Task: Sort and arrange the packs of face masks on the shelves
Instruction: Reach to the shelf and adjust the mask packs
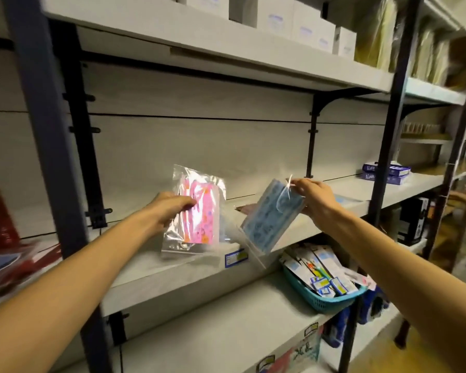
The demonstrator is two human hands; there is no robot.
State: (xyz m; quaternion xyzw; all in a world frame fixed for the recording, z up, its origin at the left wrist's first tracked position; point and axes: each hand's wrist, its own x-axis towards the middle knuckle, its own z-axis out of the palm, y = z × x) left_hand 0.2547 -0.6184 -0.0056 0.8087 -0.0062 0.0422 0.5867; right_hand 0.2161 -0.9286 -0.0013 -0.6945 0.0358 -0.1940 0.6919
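Note:
My left hand [167, 208] grips a clear plastic pack of pink patterned face masks [199, 211], held upright over the middle grey shelf [172, 275]. My right hand [314, 196] pinches the top corner of a clear pack of blue face masks [269, 219], which hangs tilted just right of the pink pack. Both packs hover a little above the shelf board. Another flat pack lies on the shelf behind the blue one, mostly hidden.
A teal basket [320, 297] full of small packets stands on the lower shelf at right. Blue boxes [385, 172] lie at the middle shelf's far right. White boxes [301, 22] line the top shelf. Red packets [8, 254] sit at left. Dark metal uprights [51, 146] frame the bay.

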